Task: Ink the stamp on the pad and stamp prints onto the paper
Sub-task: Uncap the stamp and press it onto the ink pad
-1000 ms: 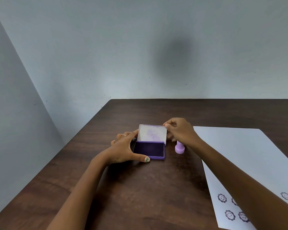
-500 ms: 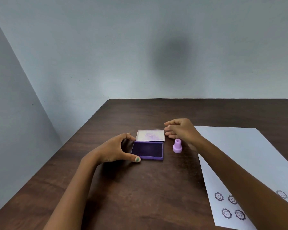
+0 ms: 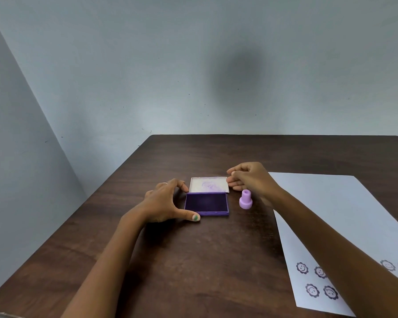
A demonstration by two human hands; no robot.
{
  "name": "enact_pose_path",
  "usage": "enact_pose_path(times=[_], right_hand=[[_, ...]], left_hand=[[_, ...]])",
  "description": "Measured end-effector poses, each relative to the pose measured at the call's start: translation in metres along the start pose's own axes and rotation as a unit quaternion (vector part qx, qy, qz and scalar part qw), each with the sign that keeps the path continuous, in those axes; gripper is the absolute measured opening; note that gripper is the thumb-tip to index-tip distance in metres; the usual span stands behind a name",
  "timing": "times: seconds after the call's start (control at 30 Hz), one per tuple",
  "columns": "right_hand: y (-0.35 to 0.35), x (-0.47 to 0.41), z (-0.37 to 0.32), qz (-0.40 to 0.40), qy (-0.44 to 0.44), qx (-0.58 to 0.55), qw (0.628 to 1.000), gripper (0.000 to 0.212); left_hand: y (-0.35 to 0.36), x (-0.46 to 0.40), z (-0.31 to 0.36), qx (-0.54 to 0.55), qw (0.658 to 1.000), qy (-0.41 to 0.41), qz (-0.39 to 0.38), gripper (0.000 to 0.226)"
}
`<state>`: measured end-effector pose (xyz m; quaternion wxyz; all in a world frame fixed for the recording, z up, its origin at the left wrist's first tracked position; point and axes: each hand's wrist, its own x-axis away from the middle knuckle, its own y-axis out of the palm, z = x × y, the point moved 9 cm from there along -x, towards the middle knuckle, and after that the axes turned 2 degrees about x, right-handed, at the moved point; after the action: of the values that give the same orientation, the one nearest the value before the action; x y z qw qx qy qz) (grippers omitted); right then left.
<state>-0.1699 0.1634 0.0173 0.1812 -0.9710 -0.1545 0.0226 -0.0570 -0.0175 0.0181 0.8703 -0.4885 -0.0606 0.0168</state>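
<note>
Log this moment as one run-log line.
ink pad: open, lid flat | stamp: upright, untouched | left hand: beside pad | right hand: empty | paper: several prints

My right forearm [image 3: 331, 244] hides part of the paper [image 3: 326, 203] and some prints [image 3: 302, 268]; 2 more are cut off at the right edge.

Soft dim light, wide-angle bending at edges
</note>
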Motion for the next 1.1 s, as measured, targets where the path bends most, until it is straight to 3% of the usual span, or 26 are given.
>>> enact_pose_path(times=[0.17, 0.3, 0.5, 0.67, 0.77, 0.87, 1.0, 1.1], right_hand=[[-0.002, 0.006, -0.009, -0.010, -0.022, 0.016, 1.000, 0.020], [-0.016, 0.022, -0.033, -0.022, -0.096, 0.096, 0.990, 0.019], [-0.011, 0.055, -0.032, -0.108, -0.114, 0.242, 0.958, 0.028], [-0.014, 0.054, -0.023, -0.061, -0.121, 0.266, 0.954, 0.022], [-0.026, 0.053, -0.021, -0.025, -0.119, 0.190, 0.974, 0.022], [-0.039, 0.051, -0.011, -0.021, -0.066, -0.006, 0.998, 0.023], [-0.032, 0.054, 0.001, -0.098, 0.037, -0.261, 0.960, 0.022], [-0.017, 0.062, -0.002, -0.178, 0.063, -0.311, 0.931, 0.023]], left_hand=[[-0.001, 0.000, 0.000, -0.001, 1.000, 0.006, -0.001, 0.066], [-0.002, 0.000, -0.001, 0.005, 1.000, 0.003, -0.004, 0.070], [0.007, -0.008, 0.009, -0.001, 0.998, 0.055, 0.035, 0.097], [0.010, -0.006, 0.031, -0.001, 0.989, 0.106, 0.100, 0.082], [0.009, 0.000, 0.050, 0.020, 0.977, 0.151, 0.149, 0.059], [0.007, 0.011, 0.074, 0.070, 0.953, 0.213, 0.201, 0.042], [0.012, 0.021, 0.096, 0.139, 0.936, 0.237, 0.219, 0.047], [0.014, 0.027, 0.107, 0.168, 0.922, 0.259, 0.232, 0.051]])
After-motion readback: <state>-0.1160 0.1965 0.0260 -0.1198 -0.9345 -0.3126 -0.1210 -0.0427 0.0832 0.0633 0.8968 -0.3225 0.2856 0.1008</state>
